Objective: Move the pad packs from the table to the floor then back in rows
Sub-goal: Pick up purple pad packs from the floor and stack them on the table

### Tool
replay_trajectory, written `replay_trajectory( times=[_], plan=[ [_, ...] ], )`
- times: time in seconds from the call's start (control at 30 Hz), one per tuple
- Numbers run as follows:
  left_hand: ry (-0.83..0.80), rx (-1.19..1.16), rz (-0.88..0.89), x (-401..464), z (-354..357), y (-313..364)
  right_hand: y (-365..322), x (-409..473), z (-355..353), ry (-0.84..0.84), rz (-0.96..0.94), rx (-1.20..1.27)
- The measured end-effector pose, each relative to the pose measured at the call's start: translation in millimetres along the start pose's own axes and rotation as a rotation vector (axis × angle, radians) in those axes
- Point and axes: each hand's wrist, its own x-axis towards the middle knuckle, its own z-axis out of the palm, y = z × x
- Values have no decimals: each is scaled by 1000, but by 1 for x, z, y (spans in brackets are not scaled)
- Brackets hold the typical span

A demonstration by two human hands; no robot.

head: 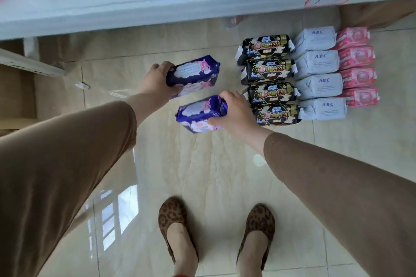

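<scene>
- Now, my left hand [157, 80] has its fingers curled round one end of a purple pad pack [194, 75], and my right hand [235, 111] pinches the end of a second purple pack [199, 114]; both packs are above the floor [202, 175].
- At three o'clock from my hands three columns already lie on the tiles: black packs [269, 80], pale blue ABC packs [318, 73], pink packs [358, 66], each touching its neighbour.
- At twelve o'clock stands the white surface [112, 9] they came from.
- Risk, as I judge it: held by one end only, either pack could sag or slip, landing skewed.
- My right knuckles are just beside the black column; setting down carelessly could nudge it out of line.
</scene>
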Motion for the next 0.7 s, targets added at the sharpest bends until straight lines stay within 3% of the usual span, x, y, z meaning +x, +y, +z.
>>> replay_trajectory(
  times=[0.2, 0.5, 0.7],
  plan=[
    [-17, -23, 18, -112, -116, 65, -82, -107, -119, -99, 29, 301],
    [157, -163, 78, -255, -349, 219, -262, -244, -344, -86, -49, 571],
    [275, -110, 194, -303, -472, 293, -365, -296, -446, -68, -193, 556]
  ],
)
